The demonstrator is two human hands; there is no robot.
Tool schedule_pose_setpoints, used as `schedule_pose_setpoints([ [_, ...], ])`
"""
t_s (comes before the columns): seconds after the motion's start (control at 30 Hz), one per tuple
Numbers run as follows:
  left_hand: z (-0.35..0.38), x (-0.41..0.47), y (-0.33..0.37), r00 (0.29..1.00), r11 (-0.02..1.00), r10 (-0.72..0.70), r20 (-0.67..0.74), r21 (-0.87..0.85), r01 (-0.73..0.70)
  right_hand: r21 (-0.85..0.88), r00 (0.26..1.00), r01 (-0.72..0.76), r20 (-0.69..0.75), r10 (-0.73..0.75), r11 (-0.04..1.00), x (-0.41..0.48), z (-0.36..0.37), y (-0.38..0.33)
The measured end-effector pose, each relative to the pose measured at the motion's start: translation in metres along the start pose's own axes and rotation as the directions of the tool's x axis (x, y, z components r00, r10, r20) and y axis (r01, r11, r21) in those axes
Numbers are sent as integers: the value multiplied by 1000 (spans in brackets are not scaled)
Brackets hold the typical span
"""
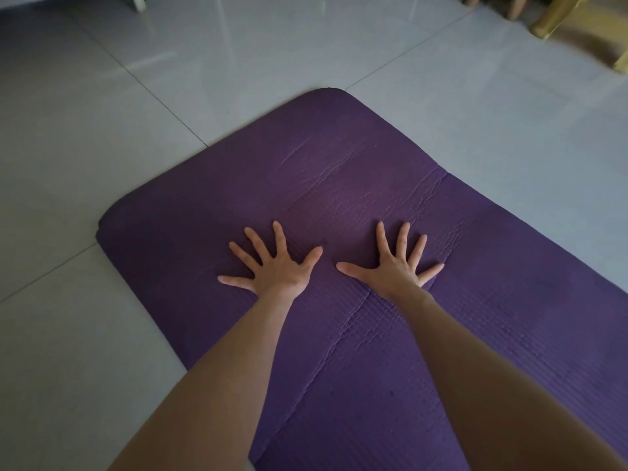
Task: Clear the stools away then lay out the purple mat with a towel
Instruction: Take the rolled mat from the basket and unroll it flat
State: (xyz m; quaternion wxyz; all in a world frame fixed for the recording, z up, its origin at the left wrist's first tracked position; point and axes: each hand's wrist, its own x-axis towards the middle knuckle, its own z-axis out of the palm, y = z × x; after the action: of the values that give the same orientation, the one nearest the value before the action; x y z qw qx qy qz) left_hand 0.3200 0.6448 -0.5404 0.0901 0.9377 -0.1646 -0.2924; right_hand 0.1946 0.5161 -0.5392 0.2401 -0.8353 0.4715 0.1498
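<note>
Purple foam mat, ribbed and creased along a fold line, is lying flat on the pale grey tiled floor, running diagonally from its rounded far end toward the person. Both bare hands are pressing palm-down on it, side by side and close together, thumbs pointing toward each other without touching. The left hand is resting with its fingers spread wide apart, gripping nothing; the right hand is doing likewise, its fingers fanned out flat across the crease that is running the mat's length. Both forearms are reaching straight out from the bottom of the view.

Around the mat the tiles are lying bare on the near left. At the far right corner a gold-coloured furniture leg is standing on the floor, well apart from the mat, with pale wooden legs just beyond it. At the far left a white furniture foot is showing at the top edge, also well away. Nothing is resting on the mat except the two hands.
</note>
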Motion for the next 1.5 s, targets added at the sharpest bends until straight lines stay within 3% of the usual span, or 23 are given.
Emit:
schedule_pose_setpoints([
  [0.2,-6,-10,-4,1000,1000,-16,13,-2,16,13,991,127,49,-127,992,-23,-1,35],
  [0.33,38,-64,19,980,973,194,-34,137,-188,91,999,28,-46,-24,995,-71,8,108],
  [0.4,73,-105,35,943,923,333,21,199,-330,107,997,-38,-63,45,994,-105,8,150],
  [0.5,121,-164,63,847,810,526,80,258,-527,126,980,-169,-82,180,978,-166,11,234],
  [0.6,160,-216,87,679,599,695,237,331,-729,150,940,-319,-77,333,936,-237,16,312],
  [0.67,187,-254,98,555,448,741,378,336,-828,180,880,-457,-54,472,871,-291,24,361],
  [0.77,225,-302,111,462,307,747,478,369,-877,250,752,-636,-13,659,730,-372,42,429],
  [0.9,249,-333,122,445,277,748,492,378,-884,290,708,-677,6,707,676,-413,54,469],
  [1.0,272,-371,139,424,265,745,515,356,-896,336,732,-642,0,681,690,-420,60,484],
  [1.5,298,-396,159,522,342,701,486,414,-844,363,789,-554,-58,611,749,-412,67,511],
])
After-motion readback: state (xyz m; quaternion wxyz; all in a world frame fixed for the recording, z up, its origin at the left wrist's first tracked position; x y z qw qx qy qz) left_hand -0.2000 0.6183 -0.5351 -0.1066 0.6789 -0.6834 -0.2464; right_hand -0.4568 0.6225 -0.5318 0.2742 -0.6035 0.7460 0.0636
